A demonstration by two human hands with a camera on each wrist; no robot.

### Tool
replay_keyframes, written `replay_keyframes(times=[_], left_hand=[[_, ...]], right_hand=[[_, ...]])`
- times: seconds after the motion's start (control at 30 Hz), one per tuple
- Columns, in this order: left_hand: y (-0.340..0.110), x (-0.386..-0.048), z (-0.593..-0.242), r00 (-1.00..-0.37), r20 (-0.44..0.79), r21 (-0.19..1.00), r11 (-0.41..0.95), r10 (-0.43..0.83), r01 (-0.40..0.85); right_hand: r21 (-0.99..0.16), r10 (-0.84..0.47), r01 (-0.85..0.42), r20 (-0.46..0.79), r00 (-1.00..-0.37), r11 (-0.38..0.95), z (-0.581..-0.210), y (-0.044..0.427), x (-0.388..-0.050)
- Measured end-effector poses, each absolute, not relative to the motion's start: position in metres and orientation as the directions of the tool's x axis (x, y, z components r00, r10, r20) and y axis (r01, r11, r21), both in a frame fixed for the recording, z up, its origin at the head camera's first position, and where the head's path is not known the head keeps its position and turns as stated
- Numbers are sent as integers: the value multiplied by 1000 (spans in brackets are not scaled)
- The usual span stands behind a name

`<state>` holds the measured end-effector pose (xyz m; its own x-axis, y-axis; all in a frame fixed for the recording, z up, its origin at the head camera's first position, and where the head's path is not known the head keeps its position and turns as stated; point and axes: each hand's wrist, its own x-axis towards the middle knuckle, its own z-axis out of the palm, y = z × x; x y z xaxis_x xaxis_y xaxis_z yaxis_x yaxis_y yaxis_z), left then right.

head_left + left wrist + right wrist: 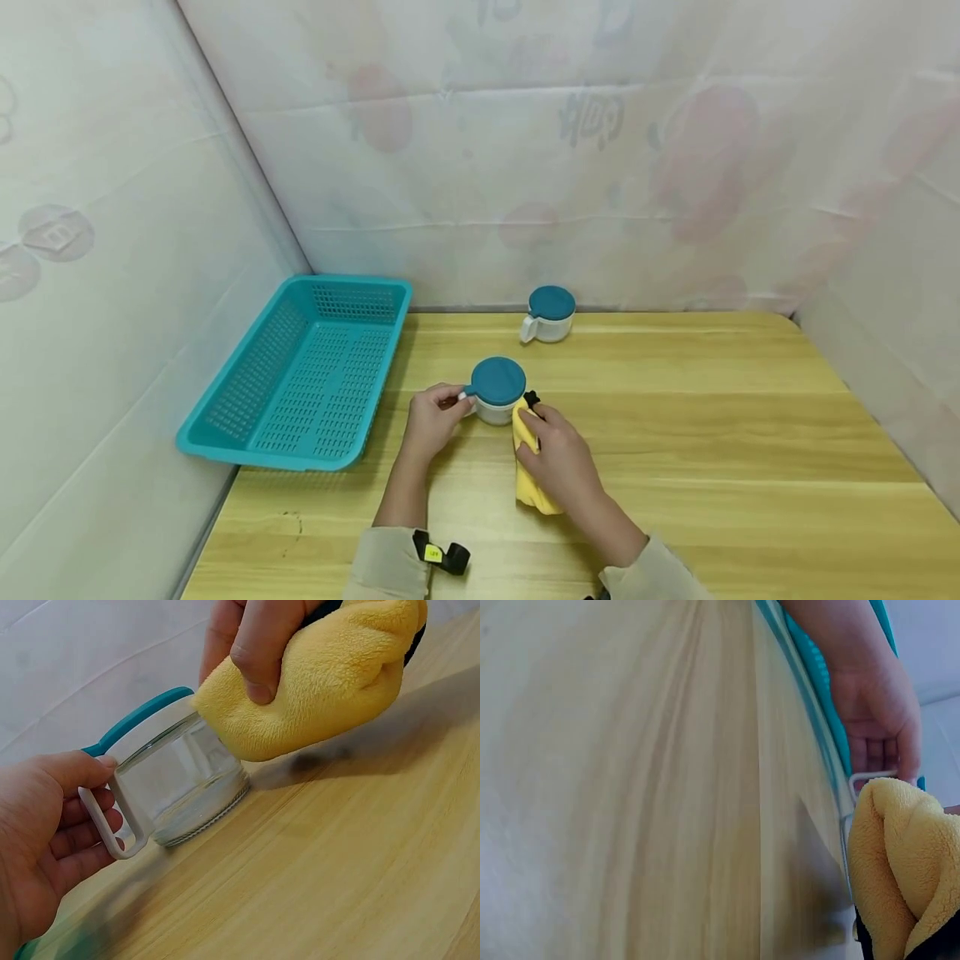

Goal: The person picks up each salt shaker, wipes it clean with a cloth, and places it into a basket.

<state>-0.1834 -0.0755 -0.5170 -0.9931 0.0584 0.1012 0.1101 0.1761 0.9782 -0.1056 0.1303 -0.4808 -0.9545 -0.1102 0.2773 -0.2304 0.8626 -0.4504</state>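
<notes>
A glass seasoning jar (496,408) with a teal lid (498,380) and a white handle (112,817) stands upright on the table. My left hand (433,421) grips that handle, its thumb on top near the lid's tab and its fingers curled behind. In my right hand (558,458) is a bunched yellow cloth (322,682) with a dark side. The cloth touches the right side of the jar, as the left wrist view shows. In the right wrist view the cloth (907,862) hides most of the jar.
A second jar (551,315) with a teal lid stands farther back, near the curtain wall. On the left lies a turquoise perforated basket (386,367). The wooden table (712,417) stretches off to the right.
</notes>
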Motion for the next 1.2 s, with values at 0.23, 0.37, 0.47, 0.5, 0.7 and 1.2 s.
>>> replay_keyframes(times=[0.23, 0.37, 0.47, 0.5, 0.7, 1.2], left_hand=[[-76, -183, -516, -992, 110, 979, 167, 59, 118], [-77, -183, -514, -992, 115, 978, 169, 58, 123], [-78, -183, -515, -992, 115, 978, 170, 58, 124], [-79, -184, -517, -991, 119, 979, 162, 59, 127], [-80, -184, -517, -991, 110, 981, 150, 71, 120], [-80, -185, -518, -974, 154, 968, 173, 165, 182]], right_hand=[[-386, -177, -297, 315, -932, 874, -481, 122, -99], [-336, -218, -334, 338, -915, 880, -481, 118, -96], [-325, -224, -335, 333, -916, 884, -481, 118, -95], [-332, -219, -329, 328, -919, 884, -481, 120, -95], [-431, -124, -244, 288, -950, 869, -479, 134, -105], [-604, -8, -146, 226, -974, 784, -456, 162, -140]])
